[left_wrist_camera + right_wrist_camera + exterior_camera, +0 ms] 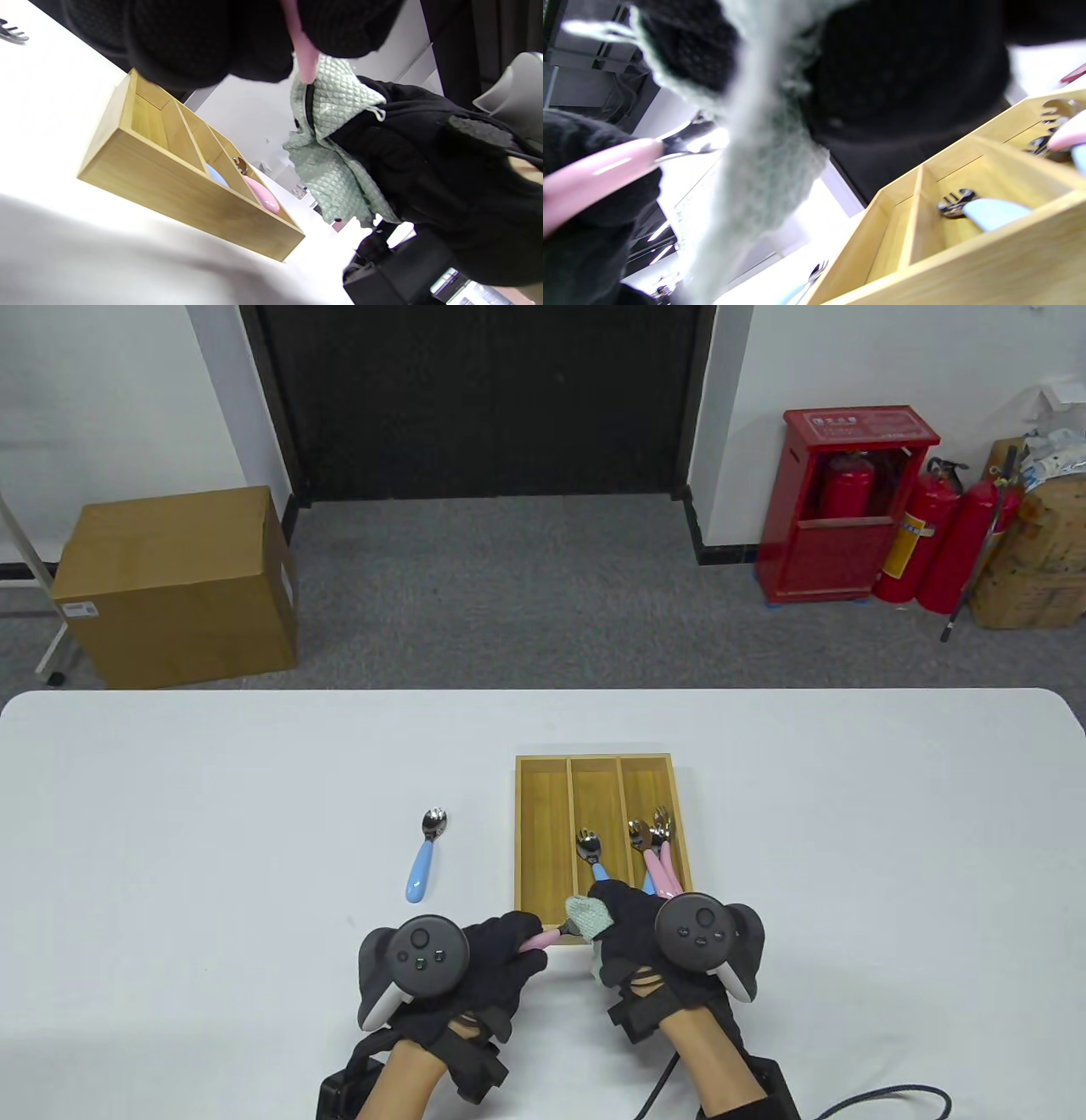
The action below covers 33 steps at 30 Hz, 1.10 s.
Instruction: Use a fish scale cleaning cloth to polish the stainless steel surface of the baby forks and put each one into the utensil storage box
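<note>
My left hand (pixel 501 954) grips a pink-handled baby fork (pixel 536 941) by its handle (pixel 594 176), just in front of the wooden utensil box (pixel 543 848). My right hand (pixel 632 929) holds the pale green fish scale cloth (pixel 588 918) wrapped round the fork's steel head, which is mostly hidden; part of the steel neck (pixel 687 142) shows. In the left wrist view the cloth (pixel 331 169) hangs from the right glove. Inside the box lie a blue-handled fork (pixel 591 853) in the middle slot and pink and blue ones (pixel 655 853) in the right slot. Another blue-handled fork (pixel 426 853) lies on the table to the left.
The white table (pixel 212 831) runs wide on both sides. The box's left slot (pixel 543 831) holds nothing. Beyond the table stand a cardboard box (pixel 178 585) and a red extinguisher cabinet (pixel 840 504). A black cable (pixel 882 1099) trails at the near right edge.
</note>
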Motion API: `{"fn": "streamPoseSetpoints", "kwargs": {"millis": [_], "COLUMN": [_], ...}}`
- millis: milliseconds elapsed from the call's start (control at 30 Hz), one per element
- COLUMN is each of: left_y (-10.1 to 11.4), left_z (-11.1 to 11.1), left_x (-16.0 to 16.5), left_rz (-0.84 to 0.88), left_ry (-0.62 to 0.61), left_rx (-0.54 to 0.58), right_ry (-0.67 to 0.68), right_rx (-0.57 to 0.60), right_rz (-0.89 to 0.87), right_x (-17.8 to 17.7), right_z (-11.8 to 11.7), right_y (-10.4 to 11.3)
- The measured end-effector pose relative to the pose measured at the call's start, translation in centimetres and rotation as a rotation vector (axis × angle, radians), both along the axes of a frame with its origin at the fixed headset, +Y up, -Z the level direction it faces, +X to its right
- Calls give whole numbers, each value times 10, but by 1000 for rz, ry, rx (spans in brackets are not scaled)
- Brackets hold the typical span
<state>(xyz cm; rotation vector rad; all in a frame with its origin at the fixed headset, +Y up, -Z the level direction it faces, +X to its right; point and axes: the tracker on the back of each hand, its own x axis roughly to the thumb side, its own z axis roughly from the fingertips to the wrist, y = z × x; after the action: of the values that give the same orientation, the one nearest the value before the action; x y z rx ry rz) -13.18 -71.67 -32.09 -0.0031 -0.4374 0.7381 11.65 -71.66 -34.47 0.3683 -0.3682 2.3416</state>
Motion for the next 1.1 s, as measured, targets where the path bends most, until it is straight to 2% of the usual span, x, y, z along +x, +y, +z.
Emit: {"fn": "streamPoseSetpoints", "kwargs": {"millis": [67,167,400,500,767,1100], "left_y": [0,1,2,-1,-20,-40], "left_z": [-9,-18,-49,-61,-79,-90], "left_x": [2,2,3,9,33,59], "left_rz": [-11,-28,-123,-216,-269,-295], "left_ry": [4,47,220,299,400,480], "left_rx": [-54,-65,-119,-132,-123,-110], "right_ry": [-45,-92,-144,-151,-126,-124], "right_rx": [-1,-13,-53,-69,-80,-90], "right_rz": [10,-4,-85,-103,-98,-110], "right_x": [6,16,39,43,40,40], "right_z": [-1,-4,-11,-12,-14,-15], "right_y": [-2,-6,-14,-16,-17,-18]}}
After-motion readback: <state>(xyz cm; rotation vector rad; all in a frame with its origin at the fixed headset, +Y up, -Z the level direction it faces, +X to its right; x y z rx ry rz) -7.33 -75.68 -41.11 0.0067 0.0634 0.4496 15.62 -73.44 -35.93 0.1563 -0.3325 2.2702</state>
